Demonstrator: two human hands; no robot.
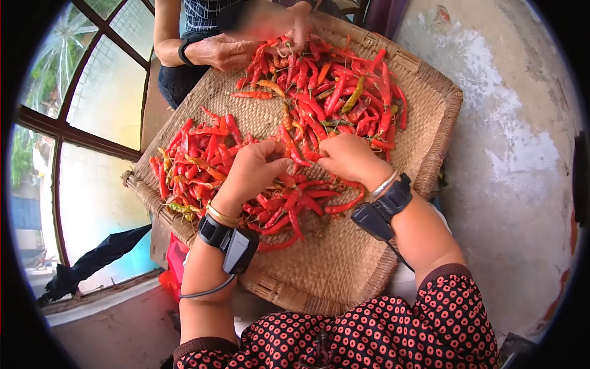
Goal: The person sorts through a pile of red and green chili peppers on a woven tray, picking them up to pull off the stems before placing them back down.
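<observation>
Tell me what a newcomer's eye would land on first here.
A heap of red chillies spreads across a woven tray that fills the middle of the view. At its centre the left hand pinches a chilli, with the right hand curled beside it. Another person's hand rests on the tray's far edge.

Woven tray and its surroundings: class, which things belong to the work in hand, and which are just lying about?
In hand: red chillies, woven tray, left hand, right hand, another person's hand at the far pile.
Lying about: dark cloth by the window, red object under the tray.
</observation>
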